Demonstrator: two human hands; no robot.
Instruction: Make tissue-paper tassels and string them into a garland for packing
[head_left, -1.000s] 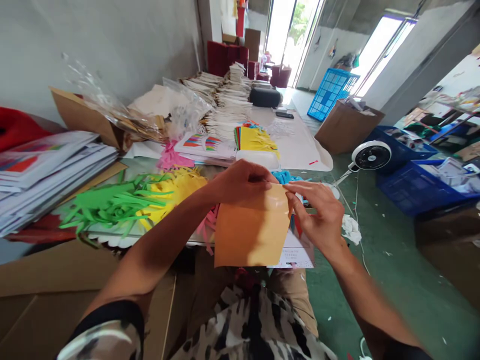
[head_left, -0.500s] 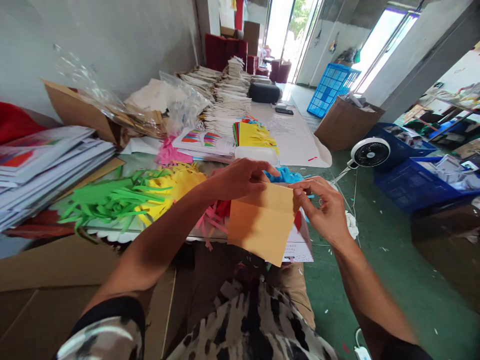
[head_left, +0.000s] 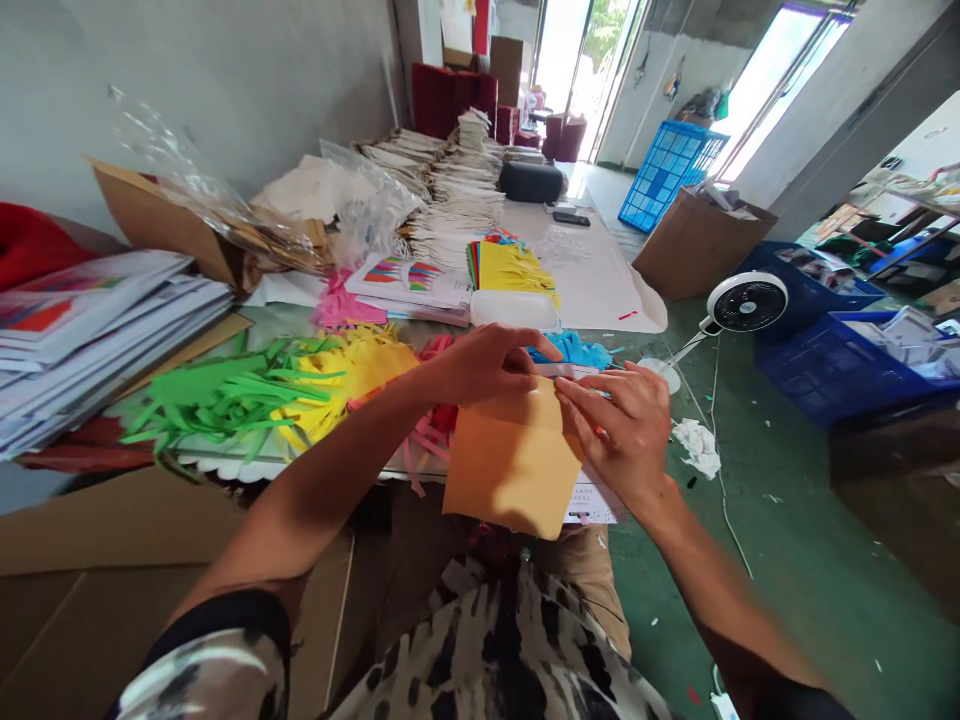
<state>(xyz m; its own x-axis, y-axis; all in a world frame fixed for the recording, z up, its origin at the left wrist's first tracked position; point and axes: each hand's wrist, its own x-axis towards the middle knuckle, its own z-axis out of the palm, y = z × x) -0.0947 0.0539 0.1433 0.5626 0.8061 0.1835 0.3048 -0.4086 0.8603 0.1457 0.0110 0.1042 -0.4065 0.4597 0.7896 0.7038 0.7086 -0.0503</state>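
Observation:
An orange paper sheet hangs over the table's front edge, its top edge between my hands. My left hand grips the top of the sheet, fingers bent over it. At the sheet's upper right, my right hand pinches the edge between thumb and fingers. Behind the sheet, a white printed card partly shows. Left of my hands lie yellow fringed paper and green fringed paper; blue fringed paper is just beyond them.
A white tray sits beyond my hands, near a yellow fringed stack. Printed packs are piled at the left. A fan stands at the right, near blue crates. A phone lies farther back.
My right hand has moved left along the sheet's top edge, closer to my left hand. The sheet's right side now bends inward, and its lower edge has shifted slightly left.

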